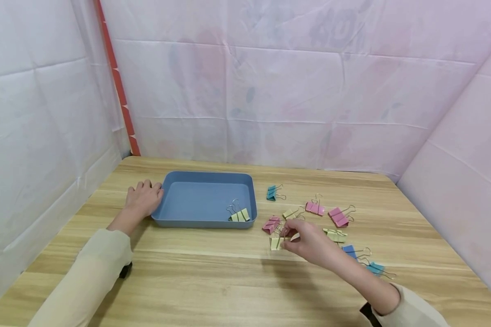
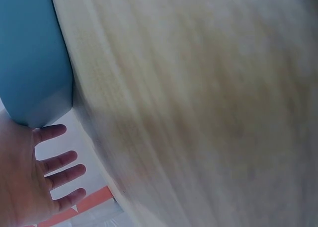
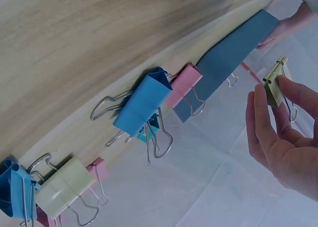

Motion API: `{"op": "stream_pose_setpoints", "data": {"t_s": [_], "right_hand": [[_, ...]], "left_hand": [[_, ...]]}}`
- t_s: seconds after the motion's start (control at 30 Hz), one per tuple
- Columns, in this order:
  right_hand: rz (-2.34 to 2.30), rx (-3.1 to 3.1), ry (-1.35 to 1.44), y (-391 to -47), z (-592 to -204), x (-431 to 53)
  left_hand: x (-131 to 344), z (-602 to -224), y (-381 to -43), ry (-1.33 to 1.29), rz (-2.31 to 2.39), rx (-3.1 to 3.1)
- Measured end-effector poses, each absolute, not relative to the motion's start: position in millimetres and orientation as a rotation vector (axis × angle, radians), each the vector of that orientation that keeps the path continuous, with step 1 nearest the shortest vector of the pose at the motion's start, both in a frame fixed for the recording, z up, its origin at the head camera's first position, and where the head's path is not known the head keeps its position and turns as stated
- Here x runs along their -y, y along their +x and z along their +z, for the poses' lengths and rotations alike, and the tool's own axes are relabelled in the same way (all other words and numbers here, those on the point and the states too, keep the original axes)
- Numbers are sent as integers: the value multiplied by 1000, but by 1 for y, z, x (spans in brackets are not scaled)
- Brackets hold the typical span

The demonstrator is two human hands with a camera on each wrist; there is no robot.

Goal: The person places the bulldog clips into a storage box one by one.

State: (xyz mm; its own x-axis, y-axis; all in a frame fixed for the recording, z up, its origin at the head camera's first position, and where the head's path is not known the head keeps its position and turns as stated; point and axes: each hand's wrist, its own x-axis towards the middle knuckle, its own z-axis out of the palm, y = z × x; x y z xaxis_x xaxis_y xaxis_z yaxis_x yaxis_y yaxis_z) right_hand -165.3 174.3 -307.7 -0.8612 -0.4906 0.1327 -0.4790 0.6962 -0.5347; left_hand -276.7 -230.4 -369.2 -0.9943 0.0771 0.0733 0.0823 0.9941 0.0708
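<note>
pale left sleeve closest to the camera, right sleeve opposite, both over the wood table.

progress: looks early. one yellow-green clip inside the blue tray, near its right front corner; most of the tray floor bare. eight more clips counted on the wood, all right of the tray: a teal clip, three pink clips, a small yellow clip, a lime clip, a blue clip, a light-blue clip. others may hide behind the hand.

right hand: fingers and thumb closed in a pinch on a pale yellow clip, just outside the tray's right end; seems held off the wood in the right wrist view.

left hand: at the tray's left end, touching it; fingers loosely extended and spread, no grip seen. thumb out of sight.
</note>
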Motion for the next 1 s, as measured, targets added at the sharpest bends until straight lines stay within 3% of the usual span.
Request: {"op": "stream_pose_setpoints", "data": {"t_s": [1.0], "right_hand": [[-1015, -2851, -783, -192, -295, -155]], "left_hand": [[229, -369, -276, -120, -79, 3053]]}}
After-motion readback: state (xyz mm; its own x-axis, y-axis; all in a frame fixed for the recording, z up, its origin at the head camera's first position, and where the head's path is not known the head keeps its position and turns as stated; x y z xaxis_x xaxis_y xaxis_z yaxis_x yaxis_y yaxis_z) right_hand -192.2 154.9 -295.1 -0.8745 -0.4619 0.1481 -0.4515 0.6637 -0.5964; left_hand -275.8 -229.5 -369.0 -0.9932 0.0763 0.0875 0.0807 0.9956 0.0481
